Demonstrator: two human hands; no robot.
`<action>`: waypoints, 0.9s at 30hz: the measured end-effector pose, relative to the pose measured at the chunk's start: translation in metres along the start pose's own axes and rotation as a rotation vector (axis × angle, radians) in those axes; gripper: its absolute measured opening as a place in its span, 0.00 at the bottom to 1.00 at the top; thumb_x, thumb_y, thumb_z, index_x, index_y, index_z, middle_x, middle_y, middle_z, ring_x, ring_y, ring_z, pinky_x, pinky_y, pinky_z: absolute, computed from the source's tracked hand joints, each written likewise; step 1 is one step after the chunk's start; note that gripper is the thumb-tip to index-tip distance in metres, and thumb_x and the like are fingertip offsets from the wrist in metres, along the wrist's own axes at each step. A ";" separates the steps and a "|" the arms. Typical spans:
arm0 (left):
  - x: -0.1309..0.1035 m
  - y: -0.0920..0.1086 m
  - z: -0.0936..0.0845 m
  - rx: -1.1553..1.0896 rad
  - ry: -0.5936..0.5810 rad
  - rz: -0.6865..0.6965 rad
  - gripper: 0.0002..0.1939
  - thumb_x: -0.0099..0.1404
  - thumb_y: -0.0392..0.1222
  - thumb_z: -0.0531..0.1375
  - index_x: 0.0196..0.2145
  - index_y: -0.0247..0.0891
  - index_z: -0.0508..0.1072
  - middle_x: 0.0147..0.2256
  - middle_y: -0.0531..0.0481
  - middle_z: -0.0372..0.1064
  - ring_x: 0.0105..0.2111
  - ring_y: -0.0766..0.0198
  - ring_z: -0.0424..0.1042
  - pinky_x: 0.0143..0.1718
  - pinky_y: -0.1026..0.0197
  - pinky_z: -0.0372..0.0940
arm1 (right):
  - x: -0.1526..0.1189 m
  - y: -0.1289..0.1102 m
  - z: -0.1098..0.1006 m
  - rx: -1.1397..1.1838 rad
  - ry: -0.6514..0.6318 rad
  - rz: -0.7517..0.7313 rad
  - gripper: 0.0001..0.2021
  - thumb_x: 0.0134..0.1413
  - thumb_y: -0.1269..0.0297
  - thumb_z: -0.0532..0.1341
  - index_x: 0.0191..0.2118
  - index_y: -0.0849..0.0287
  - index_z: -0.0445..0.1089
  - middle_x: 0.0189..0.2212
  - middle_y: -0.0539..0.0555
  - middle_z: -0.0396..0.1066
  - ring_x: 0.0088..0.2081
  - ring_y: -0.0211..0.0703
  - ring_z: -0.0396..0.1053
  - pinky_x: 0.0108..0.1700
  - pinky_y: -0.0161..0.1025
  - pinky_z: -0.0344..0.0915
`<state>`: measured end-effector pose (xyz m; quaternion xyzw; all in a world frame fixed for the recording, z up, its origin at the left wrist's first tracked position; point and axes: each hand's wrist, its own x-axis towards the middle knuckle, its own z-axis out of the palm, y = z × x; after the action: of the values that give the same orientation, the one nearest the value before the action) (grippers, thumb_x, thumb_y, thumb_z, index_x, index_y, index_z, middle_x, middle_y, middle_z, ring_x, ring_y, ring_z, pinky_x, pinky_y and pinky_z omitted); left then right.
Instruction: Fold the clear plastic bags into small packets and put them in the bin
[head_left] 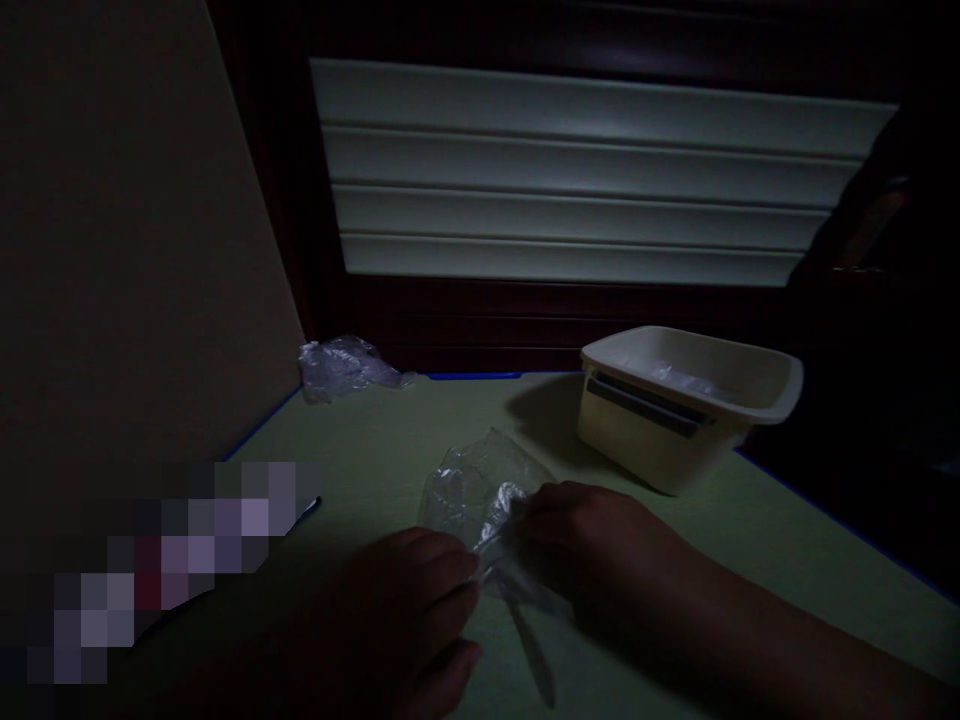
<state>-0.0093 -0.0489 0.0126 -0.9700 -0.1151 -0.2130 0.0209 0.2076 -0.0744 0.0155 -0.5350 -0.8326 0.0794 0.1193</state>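
1. Plastic, thin and clear, is forming the bag (465,490), which is lying on the counter (375,440) in the head view, between the left hand (420,600) and the right hand (592,520).
2. Right-hand fingers are drawing together in a closed grip on the bag's right side. The left hand is curling at its near left edge, thumb apart from the fingers; whether that grip is pinching film, I cannot tell.
3. Handling it well is calling for light fingertip pinches, since such film is probably creasing and clinging easily. Steadying one edge while the other hand is smoothing should be keeping it from sliding.
4. Dimness is blurring the bag's folds and any opening. The right thumb is hiding from sight, and a dark strip (534,655) nearby is possibly being only shadow.
5. Pixelation is masking something at left. The tub (637,430), standing beyond the right hand, is partly hiding the clear film (686,380) inside; crumpled plastic (345,368) is resting by the wall (150,250).
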 end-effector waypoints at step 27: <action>-0.003 -0.002 0.006 -0.044 0.058 -0.072 0.15 0.58 0.33 0.55 0.44 0.34 0.67 0.42 0.42 0.71 0.42 0.57 0.70 0.42 0.56 0.67 | -0.006 -0.016 -0.007 0.619 -0.055 0.071 0.06 0.48 0.77 0.56 0.31 0.60 0.65 0.27 0.48 0.67 0.28 0.35 0.64 0.29 0.30 0.59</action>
<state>-0.0098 -0.0471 0.0059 -0.9589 -0.1444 -0.2443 -0.0048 0.1979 -0.0867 0.0255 -0.4995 -0.7526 0.3478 0.2512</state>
